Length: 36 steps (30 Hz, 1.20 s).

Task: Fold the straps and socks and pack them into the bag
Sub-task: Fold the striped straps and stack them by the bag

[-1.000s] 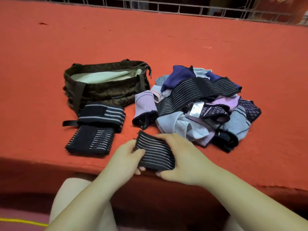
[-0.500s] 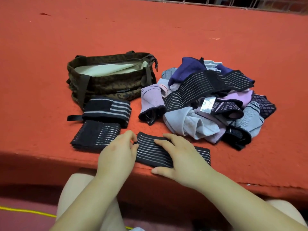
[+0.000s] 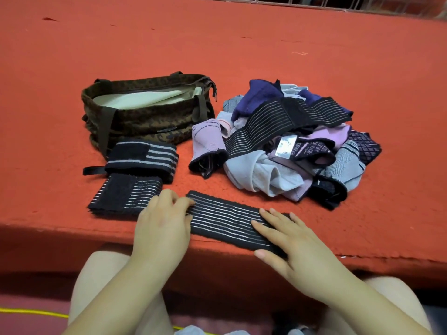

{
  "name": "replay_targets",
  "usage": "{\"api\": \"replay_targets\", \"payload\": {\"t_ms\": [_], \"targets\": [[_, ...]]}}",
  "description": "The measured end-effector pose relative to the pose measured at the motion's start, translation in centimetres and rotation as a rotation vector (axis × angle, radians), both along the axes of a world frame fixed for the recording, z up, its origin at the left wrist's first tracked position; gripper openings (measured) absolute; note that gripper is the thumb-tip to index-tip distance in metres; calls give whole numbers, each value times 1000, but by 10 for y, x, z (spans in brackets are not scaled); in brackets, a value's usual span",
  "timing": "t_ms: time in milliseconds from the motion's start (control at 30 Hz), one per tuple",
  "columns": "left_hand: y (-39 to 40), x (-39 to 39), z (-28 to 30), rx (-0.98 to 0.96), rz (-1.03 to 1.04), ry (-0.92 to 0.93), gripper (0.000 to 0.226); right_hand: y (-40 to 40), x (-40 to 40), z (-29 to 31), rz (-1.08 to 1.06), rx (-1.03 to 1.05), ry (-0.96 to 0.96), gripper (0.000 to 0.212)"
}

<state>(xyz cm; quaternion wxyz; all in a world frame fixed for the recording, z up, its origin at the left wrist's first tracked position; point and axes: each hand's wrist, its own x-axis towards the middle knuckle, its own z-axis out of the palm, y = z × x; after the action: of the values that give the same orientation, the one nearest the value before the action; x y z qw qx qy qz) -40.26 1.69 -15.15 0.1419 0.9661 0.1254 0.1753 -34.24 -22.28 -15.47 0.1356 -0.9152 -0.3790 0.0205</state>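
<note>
Left hand (image 3: 160,223) pinches strap (image 3: 227,221) end | right hand (image 3: 285,238) flat on other end (fingers straight)

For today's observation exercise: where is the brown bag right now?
In the head view, the brown bag stands open at left-centre on the red surface, behind two folded straps and left of the sock pile.

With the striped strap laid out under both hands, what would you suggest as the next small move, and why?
Probably fold it: the right hand could lift its end over toward the left hand. The striped strap lies flat and unfolded at the table edge, while two folded straps already wait beside the open bag.
</note>
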Motion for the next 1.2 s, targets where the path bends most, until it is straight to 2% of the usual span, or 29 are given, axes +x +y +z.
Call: {"api": "replay_targets", "payload": {"t_ms": [100, 167, 233, 367, 500, 567, 667, 700, 833, 967, 1200], "targets": [[-29, 6, 9, -136, -176, -58, 20, -21, 1, 2, -167, 237, 61, 68], [-54, 8, 10, -274, -279, -47, 12, -30, 1, 2, -251, 306, 9, 63], [-75, 15, 8, -311, -359, 15, 14, -34, -1, 2, -296, 311, -3, 58], [-97, 24, 7, -254, -354, 161, 32, -39, -6, -6, -283, 300, 29, 47], [-101, 25, 13, -311, -298, 195, 34, -35, -8, -4, -173, 412, 191, 46], [-94, 25, 17, -499, -265, 191, 31, -26, -7, 2, -93, 463, 215, 48], [-69, 26, 22, -854, -180, 143, 13, -5, -5, 11, -26, 457, 185, 51], [-57, 26, 24, -897, -144, 137, 11, 3, -4, 13, -8, 440, 165, 50], [-11, 21, 29, -740, -9, 110, 3, 45, -2, 18, 103, 287, 145, 56], [10, 10, 30, -503, 125, 82, 9, 77, -1, 13, 167, 160, 162, 67], [13, 2, 16, -349, 198, 93, 15, 89, 2, 8, 191, 52, 159, 73]]}}
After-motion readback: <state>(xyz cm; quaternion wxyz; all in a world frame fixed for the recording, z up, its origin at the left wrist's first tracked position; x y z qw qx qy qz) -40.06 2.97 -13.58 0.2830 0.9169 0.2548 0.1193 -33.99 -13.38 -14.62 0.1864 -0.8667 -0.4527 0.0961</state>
